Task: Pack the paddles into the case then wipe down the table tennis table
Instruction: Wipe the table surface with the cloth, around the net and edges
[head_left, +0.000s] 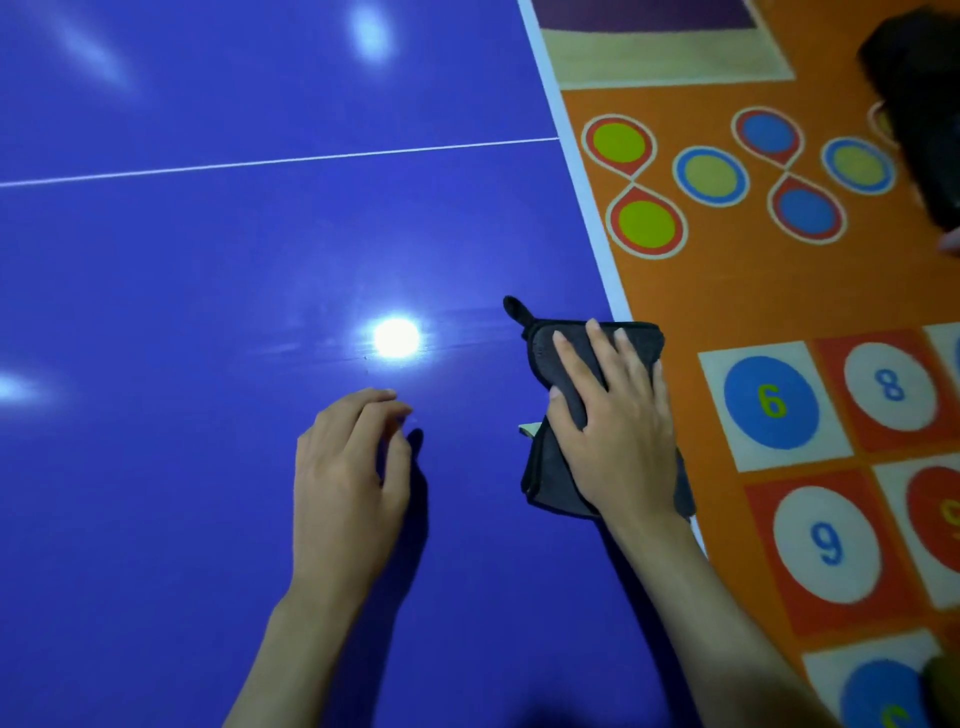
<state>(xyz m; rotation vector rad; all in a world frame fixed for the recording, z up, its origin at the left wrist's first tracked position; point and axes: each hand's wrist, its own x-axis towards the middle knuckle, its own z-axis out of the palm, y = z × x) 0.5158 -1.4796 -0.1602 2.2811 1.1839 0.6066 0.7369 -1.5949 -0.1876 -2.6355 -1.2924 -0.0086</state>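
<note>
The right hand (618, 431) presses flat, fingers straight, on a dark cloth (550, 358) at the right edge of the blue counter (182, 260) (shiny with lights). Left of the cloth, the left hand (345, 483) rests, fingers loosely curled, holding nothing.

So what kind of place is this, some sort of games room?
Probably an indoor play or recreation room. The right hand presses a dark cloth on a blue table tennis table with white lines, and the orange floor carries painted number circles like a hopping game.
</note>
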